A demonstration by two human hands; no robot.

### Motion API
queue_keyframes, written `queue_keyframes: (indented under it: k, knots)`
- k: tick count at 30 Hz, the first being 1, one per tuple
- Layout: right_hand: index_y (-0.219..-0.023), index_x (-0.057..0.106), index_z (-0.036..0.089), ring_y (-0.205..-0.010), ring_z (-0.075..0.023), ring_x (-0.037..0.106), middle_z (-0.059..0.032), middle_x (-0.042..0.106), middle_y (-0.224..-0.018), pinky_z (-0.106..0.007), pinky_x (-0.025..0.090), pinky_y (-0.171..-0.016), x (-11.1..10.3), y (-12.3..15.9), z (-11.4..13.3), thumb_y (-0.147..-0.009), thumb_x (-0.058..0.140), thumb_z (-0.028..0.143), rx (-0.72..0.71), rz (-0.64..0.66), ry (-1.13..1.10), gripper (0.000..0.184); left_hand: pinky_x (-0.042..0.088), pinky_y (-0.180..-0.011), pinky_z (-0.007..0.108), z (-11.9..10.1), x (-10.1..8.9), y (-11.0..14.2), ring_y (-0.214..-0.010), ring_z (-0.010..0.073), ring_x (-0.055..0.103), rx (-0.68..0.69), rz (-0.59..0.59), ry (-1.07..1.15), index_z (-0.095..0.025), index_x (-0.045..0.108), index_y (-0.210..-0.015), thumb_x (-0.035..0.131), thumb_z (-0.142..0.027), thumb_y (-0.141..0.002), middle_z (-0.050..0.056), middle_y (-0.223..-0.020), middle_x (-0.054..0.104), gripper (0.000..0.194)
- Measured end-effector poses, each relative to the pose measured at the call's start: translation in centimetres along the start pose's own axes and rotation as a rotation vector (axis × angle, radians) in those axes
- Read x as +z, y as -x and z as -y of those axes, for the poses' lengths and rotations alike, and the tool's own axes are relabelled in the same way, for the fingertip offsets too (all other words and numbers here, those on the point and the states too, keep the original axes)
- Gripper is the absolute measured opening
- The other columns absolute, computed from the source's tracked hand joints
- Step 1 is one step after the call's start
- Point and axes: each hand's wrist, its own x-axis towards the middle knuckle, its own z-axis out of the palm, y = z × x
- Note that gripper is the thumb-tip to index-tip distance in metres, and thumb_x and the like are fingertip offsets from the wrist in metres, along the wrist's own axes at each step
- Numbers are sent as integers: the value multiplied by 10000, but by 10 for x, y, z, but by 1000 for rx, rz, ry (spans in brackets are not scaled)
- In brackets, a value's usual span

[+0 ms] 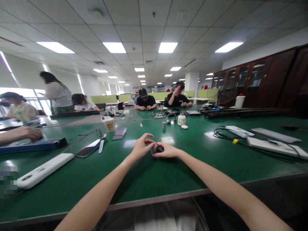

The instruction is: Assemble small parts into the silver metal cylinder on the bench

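Observation:
Both my arms reach out over the green table (149, 179). My right hand (168, 150) is closed around a small dark metallic part (156, 149) held just above the tabletop. My left hand (141, 146) meets it from the left, thumb and forefinger pinched at the part's top, the other fingers curled. What the part is stays too small to tell.
A white flat device (43, 170), a phone (88, 149) and a watch (102, 144) lie to my left. A paper cup (109, 123), a white bottle (181, 119) and small metal parts stand farther off. Cables and white keyboards (276, 144) lie right. Other people sit around.

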Motion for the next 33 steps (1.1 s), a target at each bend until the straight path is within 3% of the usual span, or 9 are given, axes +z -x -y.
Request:
queue_keyframes:
  k: [4, 7, 10, 12, 14, 18, 22, 27, 33]
  knots:
    - [-989, 649, 165, -864, -196, 627, -41, 688, -932, -315, 474, -810, 15, -2, 7, -800, 663, 448, -12, -79, 2, 340, 542, -742, 318, 12, -12, -8, -794, 204, 722, -23, -47, -50, -209, 562, -1074, 666, -361, -780, 49, -878, 772, 348]
    - [-994, 655, 169, -849, -184, 616, -40, 684, -932, -300, 465, -796, 14, 0, 9, -808, 660, 439, -14, -80, 5, 328, 531, -761, 348, 41, -30, -10, -789, 233, 723, -86, -122, -219, -226, 600, -1048, 689, -387, -745, 41, -827, 778, 355]
    - [-998, 659, 172, -851, -186, 610, -42, 683, -944, -301, 463, -790, 11, 1, 11, -798, 669, 460, -9, -76, 23, 350, 523, -808, 363, 71, -43, -7, -835, 266, 725, -149, -22, -389, -254, 662, -952, 750, -345, -651, 10, -712, 768, 327]
    - [-1002, 657, 176, -850, -187, 609, -41, 681, -946, -299, 463, -783, 11, 1, 11, -798, 670, 461, -11, -74, 36, 351, 522, -830, 367, 78, -44, -5, -849, 271, 726, -177, -2, -418, -263, 680, -938, 743, -339, -650, 5, -690, 765, 305]
    - [-999, 654, 179, -838, -184, 608, -37, 678, -932, -292, 462, -770, 12, 0, 10, -802, 669, 456, -20, -72, 44, 340, 521, -854, 376, 71, -40, -5, -897, 270, 722, -162, -36, -364, -259, 671, -976, 726, -338, -673, 8, -717, 769, 318]
    - [-996, 645, 184, -839, -185, 610, -35, 676, -931, -288, 461, -767, 13, -1, 7, -800, 671, 453, -25, -72, 48, 334, 539, -821, 363, 30, -24, -7, -881, 247, 727, -105, -114, -119, -220, 617, -1055, 685, -391, -749, 43, -854, 775, 357]
    - [-1016, 634, 179, -854, -196, 617, -36, 679, -940, -295, 460, -770, 13, -2, 3, -791, 680, 459, -28, -67, 42, 361, 533, -835, 349, 0, -9, -4, -850, 228, 730, -26, -26, -17, -205, 584, -1082, 681, -352, -775, 40, -857, 773, 354]
    - [-968, 639, 183, -834, -199, 618, -25, 680, -896, -302, 461, -765, 13, -2, 1, -799, 668, 468, -39, -66, 54, 333, 522, -867, 354, -3, -3, 1, -850, 220, 728, 35, 12, -82, -224, 583, -1081, 675, -272, -775, 23, -853, 772, 324]
    - [-990, 632, 170, -871, -211, 620, -44, 679, -943, -306, 458, -780, 12, -2, 2, -789, 676, 476, -31, -68, 70, 369, 558, -781, 319, -3, -7, 0, -825, 207, 730, 34, 6, -6, -200, 545, -1120, 652, -274, -792, 55, -877, 761, 353]
